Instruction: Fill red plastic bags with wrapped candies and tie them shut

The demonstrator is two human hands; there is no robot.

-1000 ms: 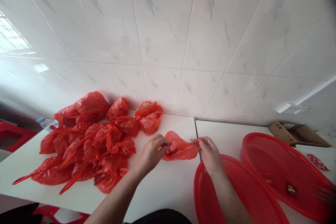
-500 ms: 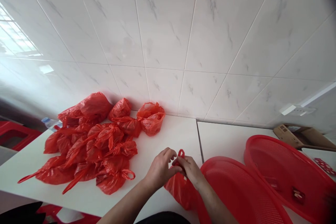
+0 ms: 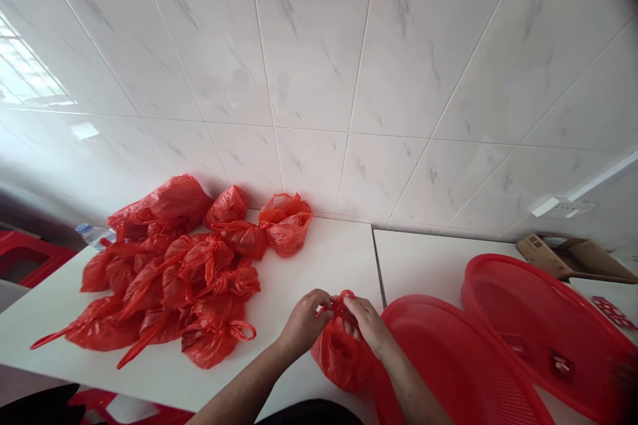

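A filled red plastic bag (image 3: 343,358) stands at the table's front edge, its gathered top between my two hands. My left hand (image 3: 305,323) pinches the top from the left, thumb and fingers closed on the plastic. From the right, my right hand (image 3: 367,324) grips the same top, with a small red loop showing above the fingers. What the bag contains is hidden. To the left lies a pile of knotted red plastic bags (image 3: 209,259), apart from both hands.
A red plastic basket (image 3: 448,358) stands right beside the bag. Behind it is a second red basket (image 3: 528,319) with a small dark packet (image 3: 561,364) inside. A cardboard box (image 3: 553,259) sits far right. A clear bottle (image 3: 94,234) lies at the left; a tiled wall (image 3: 309,46) rises behind.
Both hands have shifted slightly at the bag's top, my left fingers now closing on it. The bag stands rounder and more in view below them. The pile is unchanged.
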